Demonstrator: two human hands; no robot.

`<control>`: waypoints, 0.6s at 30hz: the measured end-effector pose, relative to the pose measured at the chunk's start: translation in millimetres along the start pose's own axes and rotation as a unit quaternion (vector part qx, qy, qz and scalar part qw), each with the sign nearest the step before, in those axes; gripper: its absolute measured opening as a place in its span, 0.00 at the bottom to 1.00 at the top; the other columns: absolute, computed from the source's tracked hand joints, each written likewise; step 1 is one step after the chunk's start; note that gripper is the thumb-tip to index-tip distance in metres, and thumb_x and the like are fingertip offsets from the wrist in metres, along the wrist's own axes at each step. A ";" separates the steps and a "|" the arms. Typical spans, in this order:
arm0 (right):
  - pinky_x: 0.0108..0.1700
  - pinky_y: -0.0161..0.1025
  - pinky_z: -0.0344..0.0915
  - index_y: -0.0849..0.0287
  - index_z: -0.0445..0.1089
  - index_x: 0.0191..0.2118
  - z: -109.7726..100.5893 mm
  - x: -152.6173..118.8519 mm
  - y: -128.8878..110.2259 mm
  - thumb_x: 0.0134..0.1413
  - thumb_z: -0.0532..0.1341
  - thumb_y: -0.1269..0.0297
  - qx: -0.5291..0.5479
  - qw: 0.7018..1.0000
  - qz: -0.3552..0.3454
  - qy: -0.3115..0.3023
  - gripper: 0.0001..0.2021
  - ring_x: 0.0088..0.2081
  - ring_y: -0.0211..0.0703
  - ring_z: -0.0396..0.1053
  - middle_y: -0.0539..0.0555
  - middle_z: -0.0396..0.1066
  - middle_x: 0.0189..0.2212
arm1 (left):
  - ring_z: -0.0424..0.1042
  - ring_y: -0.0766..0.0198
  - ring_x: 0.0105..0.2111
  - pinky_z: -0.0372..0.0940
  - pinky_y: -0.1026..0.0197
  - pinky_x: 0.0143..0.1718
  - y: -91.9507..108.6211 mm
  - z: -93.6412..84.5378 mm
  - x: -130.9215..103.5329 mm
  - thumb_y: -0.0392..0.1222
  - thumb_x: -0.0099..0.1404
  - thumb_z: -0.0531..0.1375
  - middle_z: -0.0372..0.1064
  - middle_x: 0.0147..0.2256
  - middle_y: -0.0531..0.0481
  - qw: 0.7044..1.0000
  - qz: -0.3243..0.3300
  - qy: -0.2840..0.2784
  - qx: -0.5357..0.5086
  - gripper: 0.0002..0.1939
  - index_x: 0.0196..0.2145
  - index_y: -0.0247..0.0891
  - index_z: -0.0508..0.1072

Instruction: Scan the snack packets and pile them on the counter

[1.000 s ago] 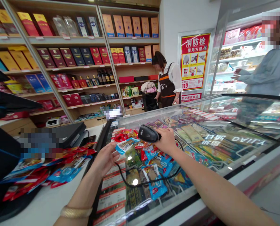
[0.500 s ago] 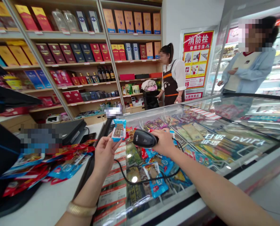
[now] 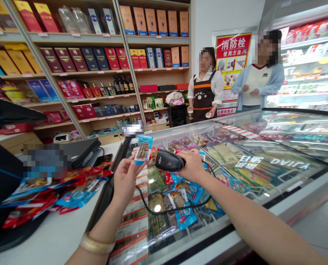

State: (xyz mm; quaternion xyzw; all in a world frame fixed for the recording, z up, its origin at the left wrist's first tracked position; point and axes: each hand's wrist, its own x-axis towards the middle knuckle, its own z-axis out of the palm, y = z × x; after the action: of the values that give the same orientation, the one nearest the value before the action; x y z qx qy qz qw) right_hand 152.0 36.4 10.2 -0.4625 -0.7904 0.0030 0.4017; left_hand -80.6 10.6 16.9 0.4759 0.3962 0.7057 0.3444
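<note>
In front of me, my left hand held a small blue-ended packet upright with a slight tilt, pinched between thumb and fingers at its bottom edge, probably so that its clear window of brown food stayed uncovered. My right hand was wrapped around the handle of a black scanner, a grip that seemed meant to leave its head free; the nose pointed left, just beside the packet, and I could not tell whether they touched. Both hands were closed on what they held, above a glass-topped display case. My left forearm rose from the lower edge, wrist bare above a gold bracelet, while my right forearm reached in slantwise from the lower right, knuckles up. The scanner's black cable hung in a loose loop, crossing a few loose blue packets on the glass, perhaps left there to be within easy reach. To my left, a heap of red and blue packets lay overlapping on the white worktop, apparently grouped together. Across the case stood a person in a brown apron and another in a pale blue cardigan.
</note>
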 end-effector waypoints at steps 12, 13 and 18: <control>0.43 0.42 0.48 0.54 0.76 0.36 -0.2 0.3 0.8 0.44 0.68 0.61 -0.010 1.000 0.000 -0.009 0.10 0.37 0.45 0.70 0.51 0.77 0.32 | 0.74 0.49 0.51 0.70 0.40 0.53 -2.9 2.3 -0.7 0.55 0.51 0.70 0.73 0.48 0.45 0.999 -0.010 0.003 -0.033 0.23 0.26 0.38 0.63; 0.44 0.42 0.48 0.54 0.76 0.36 0.1 0.2 1.1 0.44 0.68 0.61 -0.011 1.000 0.001 -0.007 0.10 0.37 0.45 0.70 0.51 0.77 0.33 | 0.74 0.50 0.51 0.70 0.40 0.53 -3.6 1.9 -0.5 0.55 0.51 0.70 0.73 0.49 0.45 0.999 -0.009 0.001 -0.033 0.23 0.27 0.38 0.63; 0.44 0.43 0.49 0.53 0.76 0.36 1.9 -0.7 3.9 0.44 0.67 0.61 -0.015 1.000 0.004 0.003 0.10 0.39 0.46 0.71 0.51 0.78 0.34 | 0.74 0.50 0.51 0.71 0.43 0.52 -5.8 -1.0 -0.5 0.54 0.53 0.68 0.73 0.51 0.42 1.000 0.005 0.002 -0.005 0.22 0.27 0.38 0.62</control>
State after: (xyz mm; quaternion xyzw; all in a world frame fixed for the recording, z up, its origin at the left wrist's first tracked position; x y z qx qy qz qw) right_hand 153.8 38.8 7.0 -0.4720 -0.7872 -0.0086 0.3968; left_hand -80.7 12.6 11.4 0.4748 0.3913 0.7100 0.3426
